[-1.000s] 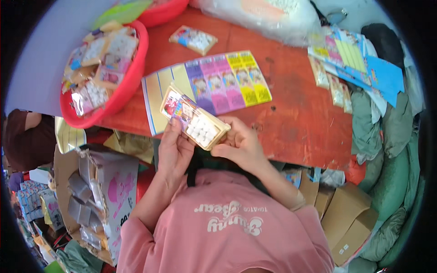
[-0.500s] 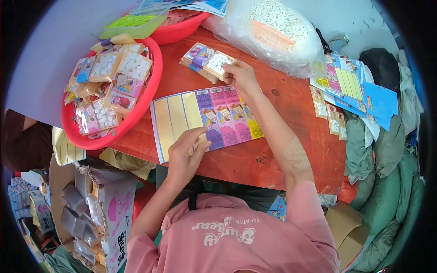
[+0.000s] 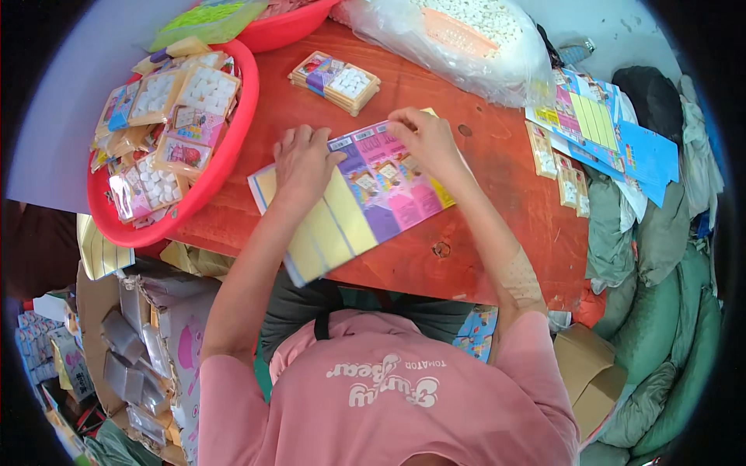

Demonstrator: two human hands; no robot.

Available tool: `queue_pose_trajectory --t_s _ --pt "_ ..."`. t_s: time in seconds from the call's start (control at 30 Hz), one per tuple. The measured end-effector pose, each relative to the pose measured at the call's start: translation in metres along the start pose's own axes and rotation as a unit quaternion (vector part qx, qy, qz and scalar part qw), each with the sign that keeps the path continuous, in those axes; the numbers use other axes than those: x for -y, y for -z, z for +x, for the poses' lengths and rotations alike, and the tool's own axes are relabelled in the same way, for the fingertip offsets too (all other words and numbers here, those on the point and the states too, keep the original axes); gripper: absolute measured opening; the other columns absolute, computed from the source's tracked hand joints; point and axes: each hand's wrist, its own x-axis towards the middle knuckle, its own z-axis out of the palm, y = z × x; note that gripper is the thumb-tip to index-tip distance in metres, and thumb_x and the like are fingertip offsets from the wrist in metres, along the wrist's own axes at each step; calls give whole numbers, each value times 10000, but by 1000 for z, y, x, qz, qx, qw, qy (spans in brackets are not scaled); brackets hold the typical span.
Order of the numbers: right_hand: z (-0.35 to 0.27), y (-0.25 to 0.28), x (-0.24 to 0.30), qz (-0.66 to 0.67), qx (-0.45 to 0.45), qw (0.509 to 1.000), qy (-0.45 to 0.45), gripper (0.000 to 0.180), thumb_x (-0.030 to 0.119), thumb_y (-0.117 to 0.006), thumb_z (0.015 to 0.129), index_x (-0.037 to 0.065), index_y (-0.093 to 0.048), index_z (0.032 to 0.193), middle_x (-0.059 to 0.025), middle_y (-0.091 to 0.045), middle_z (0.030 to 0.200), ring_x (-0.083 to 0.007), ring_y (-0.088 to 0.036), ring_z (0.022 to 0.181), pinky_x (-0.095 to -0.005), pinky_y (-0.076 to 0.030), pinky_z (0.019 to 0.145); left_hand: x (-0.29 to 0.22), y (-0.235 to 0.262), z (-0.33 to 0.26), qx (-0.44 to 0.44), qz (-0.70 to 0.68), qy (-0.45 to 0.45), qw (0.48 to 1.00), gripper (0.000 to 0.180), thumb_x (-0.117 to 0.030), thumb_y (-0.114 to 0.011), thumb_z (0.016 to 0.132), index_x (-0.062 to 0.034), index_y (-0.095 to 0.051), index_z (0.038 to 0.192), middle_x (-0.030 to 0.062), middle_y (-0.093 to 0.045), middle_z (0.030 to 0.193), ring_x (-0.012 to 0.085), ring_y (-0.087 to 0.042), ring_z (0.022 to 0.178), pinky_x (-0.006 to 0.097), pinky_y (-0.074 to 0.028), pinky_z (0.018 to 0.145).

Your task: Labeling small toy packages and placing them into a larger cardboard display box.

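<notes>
**Both hands down on the printed sheet**

The person in the pink shirt (image 3: 388, 388) is leaning over the red bench (image 3: 497, 225); a long printed sheet (image 3: 350, 206) with yellow, purple and pink panels is lying slantwise across the bench in front of them, its near left corner sticking out past the bench edge.

The left hand (image 3: 303, 159) is lying flat on the sheet's upper left part, fingers spread and palm down, pressing on the paper and gripping nothing; the right hand (image 3: 423, 140) is sitting on the sheet's far edge, fingers curled downward with the tips bunched against the paper; whether it is actually pinching the edge, I cannot tell from here.

Just beyond the hands, a small stack of packets (image 3: 334, 81) is resting on the bench, clear of the sheet; to the left, a red basin (image 3: 225, 167) is brimming with more packets of little white pieces, its rim hanging over the bench edge; a second red basin (image 3: 287, 27) is peeking in at the far side; a big clear bag (image 3: 443, 46) of white pieces is slumping against the far right of the bench.

More printed sheets (image 3: 598, 124) are piling up on the right; green sacks (image 3: 660, 311) are sagging below them; cardboard boxes (image 3: 155, 334) are crowding the floor on the left.
</notes>
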Motion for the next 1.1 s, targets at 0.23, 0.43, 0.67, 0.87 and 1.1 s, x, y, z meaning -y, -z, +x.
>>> queue_pose_trajectory --t_s 0.23,0.43,0.67,0.87,1.1 --pt "-71 -32 -12 -94 -103 969 206 245 104 -657 761 34 -614 992 -121 -571 1035 -311 -546 966 -383 -443 834 -42 10 -31 84 -110 75 987 242 -257 -669 778 -43 -608 870 128 -590 849 331 -615 805 450 -468 689" --pt "-89 -23 -13 -75 -108 967 220 225 102 -670 755 28 -629 964 -112 -593 1008 -294 -571 930 -371 -460 804 -38 18 -44 161 -279 104 941 203 -191 -601 819 8 -635 840 156 -648 772 268 -648 764 362 -480 636" --pt "-112 -22 34 12 -116 986 118 89 61 -635 756 -2 -653 816 -129 -647 783 -279 -643 698 -343 -504 622 -40 -7 -61 179 -523 171 815 213 -177 -585 829 19 -622 902 117 -634 738 124 -589 682 278 -447 608" --pt "-112 -22 42 -60 -133 987 68 72 58 -624 735 8 -652 778 -144 -636 726 -301 -636 659 -361 -494 578 -66 6 -62 70 -437 72 894 150 -101 -568 838 16 -606 924 138 -619 778 183 -600 683 297 -455 619" --pt "-108 -22 30 93 -99 986 -92 116 106 -616 771 3 -624 719 -58 -613 633 -151 -599 563 -273 -475 529 -72 16 -63 41 -396 12 917 108 -61 -571 829 17 -596 900 148 -605 804 257 -608 724 308 -462 635"
